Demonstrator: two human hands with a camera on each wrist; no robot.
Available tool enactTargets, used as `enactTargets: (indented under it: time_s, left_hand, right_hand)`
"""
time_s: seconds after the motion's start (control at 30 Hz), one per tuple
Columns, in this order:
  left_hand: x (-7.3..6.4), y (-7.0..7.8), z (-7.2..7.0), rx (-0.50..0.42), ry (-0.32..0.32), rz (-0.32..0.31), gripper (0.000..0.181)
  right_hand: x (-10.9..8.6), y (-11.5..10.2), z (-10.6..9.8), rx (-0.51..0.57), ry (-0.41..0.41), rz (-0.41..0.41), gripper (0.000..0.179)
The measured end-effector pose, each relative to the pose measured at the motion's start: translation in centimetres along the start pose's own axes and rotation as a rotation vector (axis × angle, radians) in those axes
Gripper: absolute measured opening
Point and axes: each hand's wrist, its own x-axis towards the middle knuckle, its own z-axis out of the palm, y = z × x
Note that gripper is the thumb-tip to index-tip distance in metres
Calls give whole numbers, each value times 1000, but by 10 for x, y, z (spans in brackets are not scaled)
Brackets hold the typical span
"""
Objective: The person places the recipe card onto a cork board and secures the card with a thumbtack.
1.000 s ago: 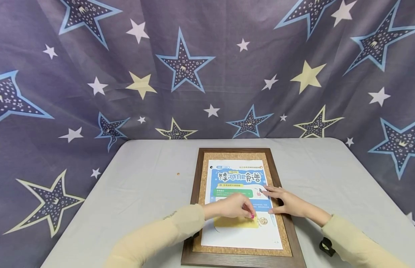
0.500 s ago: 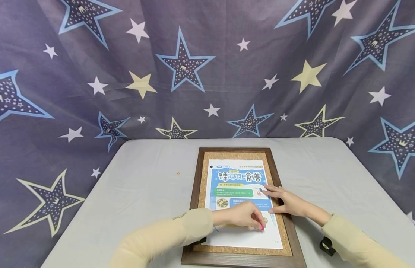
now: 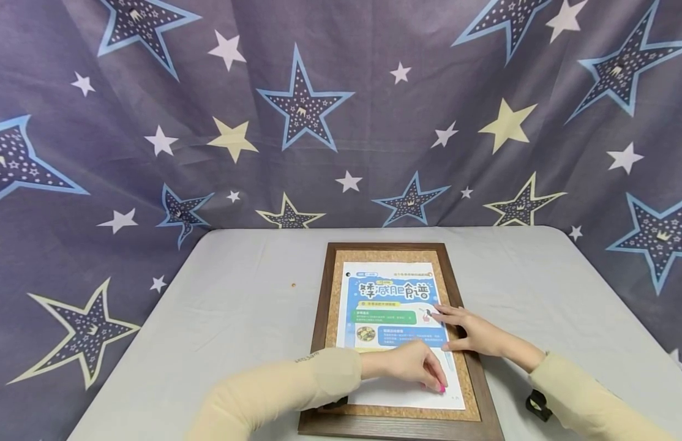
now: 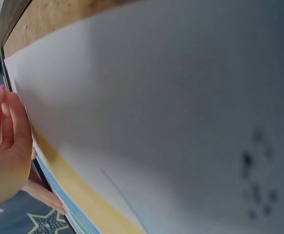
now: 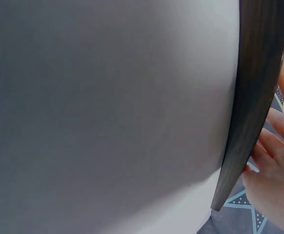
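A sheet of printed paper (image 3: 396,397) with blue, green and yellow blocks lies on a cork board (image 3: 385,255) in a dark wood frame. My left hand (image 3: 412,362) pinches a small pink push pin (image 3: 442,388) between thumb and fingertips, close over the paper's lower right corner. In the left wrist view the pin's pink tip (image 4: 2,87) peeks out past the fingers. My right hand (image 3: 475,334) rests across the frame's right side, its spread fingertips on the paper's right edge. The right wrist view shows that hand's fingers beside the dark frame (image 5: 261,63).
A black pin (image 3: 348,274) and an orange pin (image 3: 429,274) mark the paper's top corners. A tiny orange-brown bit (image 3: 294,285) lies on the grey tabletop (image 3: 247,300) left of the board. Behind the table hangs a star-patterned curtain (image 3: 368,122).
My left hand has slid right and toward me with the pink push pin, from the yellow block to the paper's lower right corner. The right hand has stayed put.
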Motion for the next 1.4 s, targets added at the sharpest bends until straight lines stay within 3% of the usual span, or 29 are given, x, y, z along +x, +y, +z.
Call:
enactTargets:
  time_s: [0.27,0.57,1.4]
  left_hand:
    - [4,2,8,-63,-7,-53,10]
    - [7,4,13,-59,-3,-106,10]
    - [9,12,16,9,45,-144,6]
  right_hand:
    - [0,0,1,-7,-5,7,64]
    - [0,1,1,-8,-1,10,64]
    - [0,-1,0,-6,-1,12,63]
